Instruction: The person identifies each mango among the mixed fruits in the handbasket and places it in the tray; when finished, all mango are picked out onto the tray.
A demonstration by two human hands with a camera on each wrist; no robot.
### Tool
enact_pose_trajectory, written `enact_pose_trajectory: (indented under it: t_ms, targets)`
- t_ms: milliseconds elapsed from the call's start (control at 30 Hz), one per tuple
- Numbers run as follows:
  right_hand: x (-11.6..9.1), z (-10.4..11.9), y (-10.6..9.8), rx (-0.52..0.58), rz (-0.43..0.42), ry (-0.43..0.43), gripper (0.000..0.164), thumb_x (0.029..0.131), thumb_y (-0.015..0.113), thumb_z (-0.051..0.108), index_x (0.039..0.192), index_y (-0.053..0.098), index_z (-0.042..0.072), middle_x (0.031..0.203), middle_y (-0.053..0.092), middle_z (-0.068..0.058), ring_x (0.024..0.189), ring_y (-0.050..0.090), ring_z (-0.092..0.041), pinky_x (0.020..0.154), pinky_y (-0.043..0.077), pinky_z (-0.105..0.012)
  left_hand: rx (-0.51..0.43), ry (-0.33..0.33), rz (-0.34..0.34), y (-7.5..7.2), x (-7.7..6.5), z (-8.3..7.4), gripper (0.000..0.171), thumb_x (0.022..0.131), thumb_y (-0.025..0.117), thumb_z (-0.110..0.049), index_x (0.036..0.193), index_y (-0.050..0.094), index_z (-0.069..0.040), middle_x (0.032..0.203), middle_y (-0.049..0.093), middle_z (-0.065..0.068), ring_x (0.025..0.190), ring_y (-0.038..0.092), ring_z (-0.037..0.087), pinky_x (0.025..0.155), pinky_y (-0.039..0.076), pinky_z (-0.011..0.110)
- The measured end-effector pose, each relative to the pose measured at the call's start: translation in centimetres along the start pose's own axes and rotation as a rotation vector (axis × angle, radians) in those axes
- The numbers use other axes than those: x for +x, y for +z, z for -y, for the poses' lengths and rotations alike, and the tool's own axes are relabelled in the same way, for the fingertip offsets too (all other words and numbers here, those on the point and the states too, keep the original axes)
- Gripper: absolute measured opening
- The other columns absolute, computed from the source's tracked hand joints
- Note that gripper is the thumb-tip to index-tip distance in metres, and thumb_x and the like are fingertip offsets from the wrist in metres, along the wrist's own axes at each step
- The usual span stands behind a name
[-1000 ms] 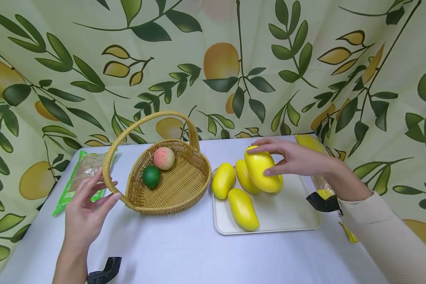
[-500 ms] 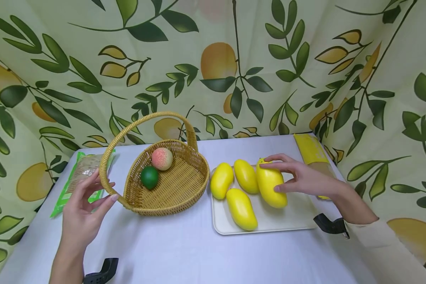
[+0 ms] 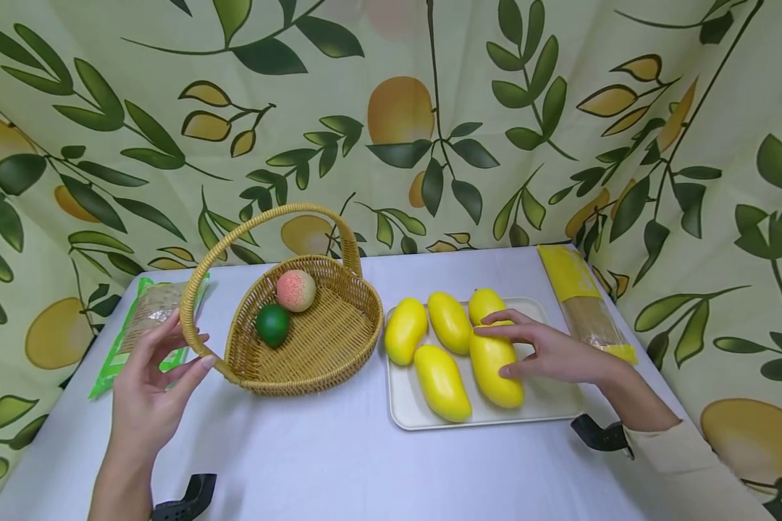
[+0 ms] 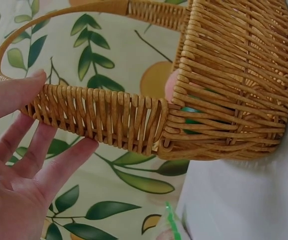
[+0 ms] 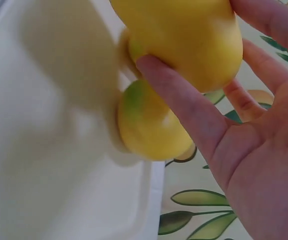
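Note:
My left hand (image 3: pixel 153 391) pinches the handle (image 3: pixel 192 304) of a woven basket (image 3: pixel 313 387), fingers and thumb on its left side. Inside the basket lie a peach (image 3: pixel 296 291) and a dark green round fruit (image 3: pixel 273 325). With thumb and fingers my right hand (image 3: pixel 554 351) grips a yellow mango (image 3: pixel 495 369) over the pale tray (image 3: pixel 547 405). In the right wrist view this mango (image 5: pixel 188 35) appears raised off the tray. Several other mangoes lie on the tray, one (image 3: pixel 485 304) just behind the gripped one, another (image 3: pixel 443 383) to its left.
A green-edged bag (image 3: pixel 146 318) lies at the table's left, partly behind my left hand. A yellow packet (image 3: pixel 580 297) is at the right, beyond the tray. Patterned cloth (image 3: pixel 391 181) hangs behind the white-covered table (image 3: pixel 313 456).
My right hand has carried the mango from over the back of the tray toward the front, uncovering the mango behind it. My left hand stays on the handle.

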State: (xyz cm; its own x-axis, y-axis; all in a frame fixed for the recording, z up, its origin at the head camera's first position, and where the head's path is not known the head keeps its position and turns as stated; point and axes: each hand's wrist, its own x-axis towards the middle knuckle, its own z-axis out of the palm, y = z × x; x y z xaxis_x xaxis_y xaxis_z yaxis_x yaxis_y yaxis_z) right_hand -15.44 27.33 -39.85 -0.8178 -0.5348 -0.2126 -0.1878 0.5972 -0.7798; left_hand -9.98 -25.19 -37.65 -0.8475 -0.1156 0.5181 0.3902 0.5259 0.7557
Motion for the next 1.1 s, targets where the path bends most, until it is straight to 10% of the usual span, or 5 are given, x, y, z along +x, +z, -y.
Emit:
enact_pose_trajectory:
  t_ms: [267, 533, 1100]
  targets:
    - [-0.1, -0.6, 0.9, 0.001, 0.022, -0.016, 0.063, 0.089, 0.079, 0.031, 0.147, 0.057, 0.019, 0.158, 0.034, -0.018, 0.143, 0.034, -0.05, 0.09, 0.065, -0.035, -0.034, 0.057, -0.002, 0.1, 0.1, 0.4, 0.086, 0.072, 0.068, 0.034, 0.148, 0.049, -0.001, 0.125, 0.062, -0.014, 0.11, 0.065, -0.001, 0.083, 0.057, 0.005]
    - [0.0, -1.3, 1.5, -0.012, 0.023, -0.007, 0.063, 0.089, 0.079, 0.032, 0.147, 0.056, 0.019, 0.158, 0.037, -0.018, 0.143, 0.037, -0.049, 0.105, 0.053, -0.064, -0.027, 0.099, 0.01, 0.0, 0.2, 0.4, 0.084, 0.073, 0.07, 0.032, 0.148, 0.049, 0.0, 0.124, 0.062, -0.015, 0.11, 0.065, -0.001, 0.084, 0.057, 0.006]
    - [0.1, -1.6, 1.9, 0.005, 0.018, 0.032, 0.06, 0.091, 0.076, 0.036, 0.145, 0.058, 0.02, 0.158, 0.045, -0.017, 0.143, 0.045, -0.046, 0.114, 0.045, -0.066, -0.034, 0.076, -0.001, -0.1, 0.1, 0.5, 0.086, 0.072, 0.068, 0.034, 0.148, 0.049, -0.001, 0.124, 0.062, -0.015, 0.109, 0.065, -0.001, 0.084, 0.057, 0.006]
